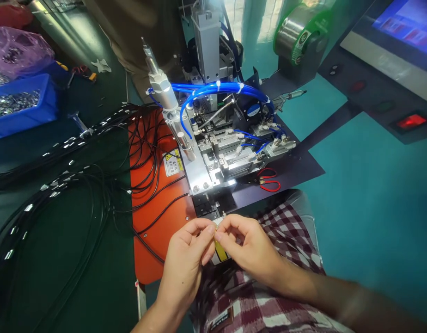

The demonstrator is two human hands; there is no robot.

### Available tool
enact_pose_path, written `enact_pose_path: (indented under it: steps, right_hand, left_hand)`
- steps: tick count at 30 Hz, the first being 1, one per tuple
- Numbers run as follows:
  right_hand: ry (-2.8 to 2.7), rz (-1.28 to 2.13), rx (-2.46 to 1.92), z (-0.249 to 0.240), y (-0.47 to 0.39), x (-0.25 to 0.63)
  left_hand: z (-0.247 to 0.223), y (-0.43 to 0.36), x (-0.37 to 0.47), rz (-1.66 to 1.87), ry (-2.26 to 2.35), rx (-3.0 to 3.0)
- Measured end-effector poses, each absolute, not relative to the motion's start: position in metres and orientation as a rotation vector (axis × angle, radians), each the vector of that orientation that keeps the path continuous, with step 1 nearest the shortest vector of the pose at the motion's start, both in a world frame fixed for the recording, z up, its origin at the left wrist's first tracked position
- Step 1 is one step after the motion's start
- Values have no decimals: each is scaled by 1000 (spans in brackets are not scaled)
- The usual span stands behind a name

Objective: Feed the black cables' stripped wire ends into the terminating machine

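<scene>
Head view: the thumb and forefinger of the left hand [184, 256] are pinched together at the tips, and those of the right hand [251, 245] meet them from the other side, likewise closed. Between the two pairs of fingertips sits a small yellowish piece [216, 228], gripped from both sides; the fingers cover most of it, and it is too small to tell what it is. The right hand's other fingers curl in towards the palm.

Just below the fingertips shows a yellow-striped label [221, 252], partly hidden by the hands. A black cable runs across the orange plate [147, 263] and passes out of sight behind the left hand. Just beyond the fingers stands the metal machine [199, 173] with its blue tubes [216, 88], and red-handled scissors [271, 186] lie beside it on the right. More black cables [106, 185] spread to the left, near a blue bin [43, 99] of small metal parts. Farther off, at upper right, is a green-rimmed spool [291, 32].
</scene>
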State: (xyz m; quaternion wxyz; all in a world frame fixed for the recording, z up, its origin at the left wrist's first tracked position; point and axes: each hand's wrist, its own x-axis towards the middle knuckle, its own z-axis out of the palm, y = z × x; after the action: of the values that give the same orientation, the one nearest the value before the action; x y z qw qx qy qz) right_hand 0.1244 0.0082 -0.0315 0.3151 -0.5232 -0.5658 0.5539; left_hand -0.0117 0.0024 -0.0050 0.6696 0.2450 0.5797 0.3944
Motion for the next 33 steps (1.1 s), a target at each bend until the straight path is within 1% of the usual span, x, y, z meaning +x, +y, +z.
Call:
enact_pose_path:
  steps: [12,18,24,29,33]
  right_hand:
    - [-1414,1516,-1299,-22,24,136]
    - [-1368,1532,-1203,-28,18,129]
    - [-1304,1491,-1167,-35,9,122]
    - [-1413,1452,-1130,-34,6,122]
    - [-1275,1583,-1126,-33,7,123]
  left_hand:
    - [-3,5,-15,845,1294,563]
    - [-2,3,-15,858,1256,503]
    - [-3,3,-15,862,1207,434]
    - [-3,1,-14,893,1239,489]
    - [-3,0,-13,896,1274,563]
